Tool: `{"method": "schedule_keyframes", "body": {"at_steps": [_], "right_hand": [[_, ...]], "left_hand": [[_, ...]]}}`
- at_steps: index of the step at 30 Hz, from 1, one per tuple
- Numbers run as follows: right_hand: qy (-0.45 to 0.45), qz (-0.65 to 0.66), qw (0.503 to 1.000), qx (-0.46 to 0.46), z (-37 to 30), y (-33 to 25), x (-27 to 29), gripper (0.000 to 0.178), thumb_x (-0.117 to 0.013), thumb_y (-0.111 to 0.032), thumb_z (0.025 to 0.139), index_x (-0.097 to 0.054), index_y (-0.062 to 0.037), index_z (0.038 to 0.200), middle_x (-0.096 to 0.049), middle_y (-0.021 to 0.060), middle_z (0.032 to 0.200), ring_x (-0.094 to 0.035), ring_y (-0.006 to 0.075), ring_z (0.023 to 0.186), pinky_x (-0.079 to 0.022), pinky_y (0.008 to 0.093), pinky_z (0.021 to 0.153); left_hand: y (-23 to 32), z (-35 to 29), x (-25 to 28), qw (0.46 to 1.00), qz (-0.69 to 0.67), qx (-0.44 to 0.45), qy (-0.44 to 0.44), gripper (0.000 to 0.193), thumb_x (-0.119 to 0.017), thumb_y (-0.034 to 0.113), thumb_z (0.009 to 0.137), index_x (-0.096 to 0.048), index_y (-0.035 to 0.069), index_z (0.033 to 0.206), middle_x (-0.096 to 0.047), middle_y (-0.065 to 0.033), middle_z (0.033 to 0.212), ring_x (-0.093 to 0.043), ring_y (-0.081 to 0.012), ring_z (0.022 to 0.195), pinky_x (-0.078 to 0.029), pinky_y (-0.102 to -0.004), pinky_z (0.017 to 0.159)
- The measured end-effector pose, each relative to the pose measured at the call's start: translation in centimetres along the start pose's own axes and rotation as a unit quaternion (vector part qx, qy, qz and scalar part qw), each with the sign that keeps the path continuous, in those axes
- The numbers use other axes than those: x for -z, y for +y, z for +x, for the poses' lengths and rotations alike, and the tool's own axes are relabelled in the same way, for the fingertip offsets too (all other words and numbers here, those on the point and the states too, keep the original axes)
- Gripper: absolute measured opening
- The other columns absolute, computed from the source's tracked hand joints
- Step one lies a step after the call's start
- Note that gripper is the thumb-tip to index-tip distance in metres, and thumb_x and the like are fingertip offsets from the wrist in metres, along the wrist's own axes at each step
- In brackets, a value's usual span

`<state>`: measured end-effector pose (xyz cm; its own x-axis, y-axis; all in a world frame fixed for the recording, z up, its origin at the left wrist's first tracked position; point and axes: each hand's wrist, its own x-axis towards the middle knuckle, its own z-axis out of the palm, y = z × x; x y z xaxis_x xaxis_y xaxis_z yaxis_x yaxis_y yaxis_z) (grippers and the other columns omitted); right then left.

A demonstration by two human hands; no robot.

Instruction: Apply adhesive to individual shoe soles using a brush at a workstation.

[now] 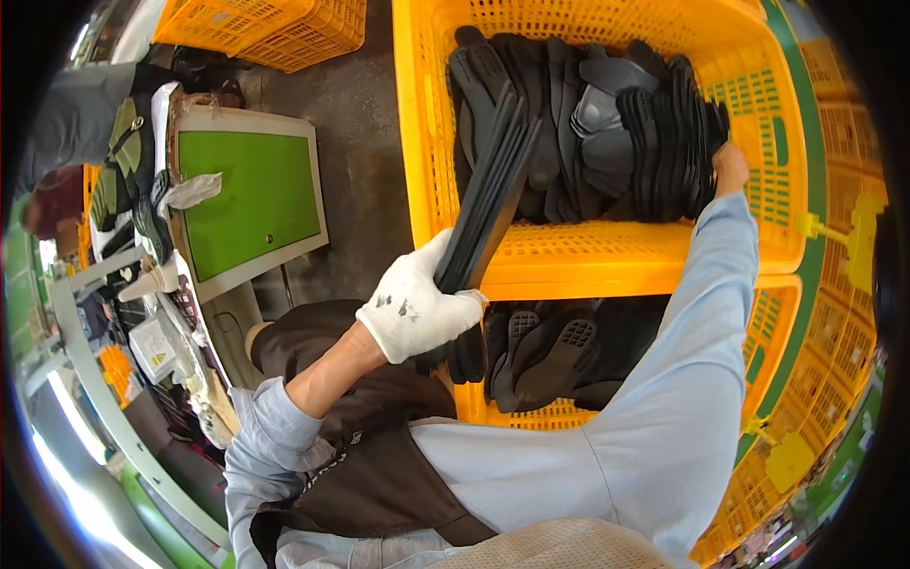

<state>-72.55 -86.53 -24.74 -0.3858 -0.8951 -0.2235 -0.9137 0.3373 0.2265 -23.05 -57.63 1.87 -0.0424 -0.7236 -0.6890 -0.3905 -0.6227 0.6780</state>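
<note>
My left hand (417,296), in a white glove with dark smudges, is closed round the lower end of a stack of long black shoe soles (493,190). The stack tilts up and to the right, over the near wall of the upper yellow crate (588,261). Inside that crate, more dark shoe soles (649,156) stand packed on edge in a row. My right hand (730,169), bare, reaches to the right end of this row and touches the soles there. Its fingers are mostly hidden against them.
Nearer me, a second yellow crate (758,356) holds dark soles with patterned treads (569,351). A green-topped bench (248,204) stands on the left, with a person's grey clothing (76,114) beyond it. Another yellow crate (270,33) is at the back; yellow crates (844,294) line the right.
</note>
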Motion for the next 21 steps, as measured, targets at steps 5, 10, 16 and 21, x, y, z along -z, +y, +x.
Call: {"method": "schedule_keyframes", "body": {"at_steps": [5,10,16,21], "right_hand": [[0.080,-0.103,0.983,0.126,-1.5,-4.6,6.2,0.030,-0.053,-0.029,0.089,-0.072,-0.0078,0.096,-0.071,0.0164,0.099,-0.068,0.0371,0.093,-0.055,0.0488,0.077],[0.290,0.121,0.945,0.094,-7.8,-14.0,15.3,0.027,-0.058,-0.023,0.083,-0.069,0.0013,0.086,-0.068,0.0254,0.086,-0.065,0.0443,0.081,-0.052,0.0507,0.068],[0.623,0.105,0.704,0.324,-23.2,-25.1,29.3,0.029,-0.057,-0.028,0.095,-0.056,-0.0003,0.088,-0.061,0.0192,0.077,-0.061,0.0371,0.072,-0.049,0.0428,0.064],[0.523,0.290,0.671,0.438,-40.4,-26.7,34.9,0.036,-0.059,-0.028,0.096,-0.057,0.0051,0.083,-0.059,0.0223,0.077,-0.055,0.0402,0.069,-0.044,0.0457,0.061]], "left_hand": [[-1.6,0.5,0.7,0.999,0.035,-0.037,-0.001,0.057,-0.063,0.021,0.073,-0.052,0.001,0.125,-0.067,-0.0198,0.099,-0.066,-0.0313,0.091,-0.051,-0.0372,0.081],[-2.5,-0.1,1.0,0.996,0.043,-0.076,0.009,0.059,-0.059,0.024,0.071,-0.052,0.000,0.124,-0.065,-0.0256,0.106,-0.063,-0.0392,0.100,-0.050,-0.0421,0.086],[-8.2,-4.6,2.3,0.960,-0.050,-0.266,0.075,0.065,-0.068,0.028,0.068,-0.054,0.000,0.125,-0.064,-0.0234,0.113,-0.061,-0.0354,0.108,-0.048,-0.0401,0.091],[-16.1,-16.4,6.8,0.906,-0.168,-0.385,0.038,0.053,-0.068,0.016,0.067,-0.058,0.002,0.117,-0.067,-0.0135,0.091,-0.063,-0.0242,0.082,-0.049,-0.0368,0.074]]}}
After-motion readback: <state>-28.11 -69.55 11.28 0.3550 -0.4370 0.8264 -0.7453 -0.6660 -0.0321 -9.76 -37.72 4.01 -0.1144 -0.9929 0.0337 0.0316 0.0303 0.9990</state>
